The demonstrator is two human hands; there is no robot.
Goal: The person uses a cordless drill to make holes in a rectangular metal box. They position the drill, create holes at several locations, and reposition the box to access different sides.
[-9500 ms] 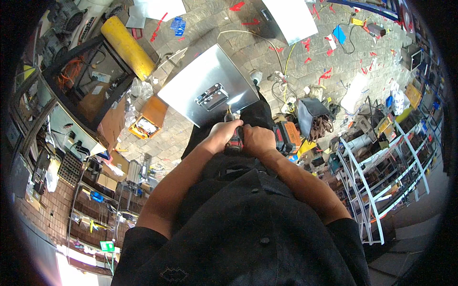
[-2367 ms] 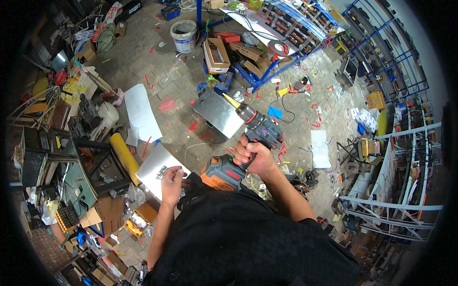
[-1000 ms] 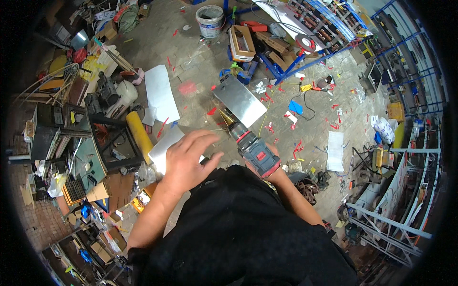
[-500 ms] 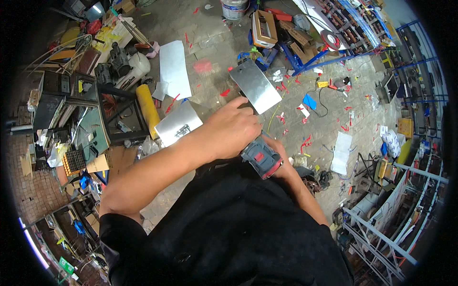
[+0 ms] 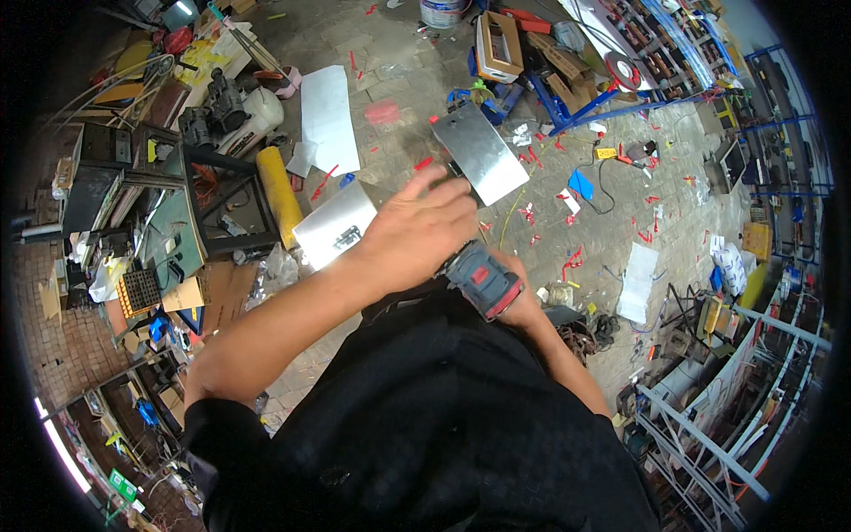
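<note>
My right hand (image 5: 516, 297) is closed around a grey-and-red cordless power tool (image 5: 484, 280), held close in front of my waist. My left hand (image 5: 430, 213) lies over the tool's front part and hides it. Its fingers look loosely spread and a little blurred; whether the palm touches the tool I cannot tell. Just beyond the fingertips is a flat silver metal plate (image 5: 486, 160), with a small dark piece at its near left corner. Left of my left hand, a second silver plate (image 5: 330, 217) carries a small cluster of dark metal parts (image 5: 347, 237).
Red scraps and a blue piece (image 5: 581, 184) litter the brick floor. White sheets (image 5: 328, 120) lie farther off. A yellow cylinder (image 5: 279, 197) leans by a dark frame at left. Cardboard boxes (image 5: 498, 46) stand at the back. Metal racks (image 5: 709, 434) line the right.
The left hand's fingers have loosened and spread, drawing slightly left. The power tool has shifted a little up and left. The whole view has moved slightly.
</note>
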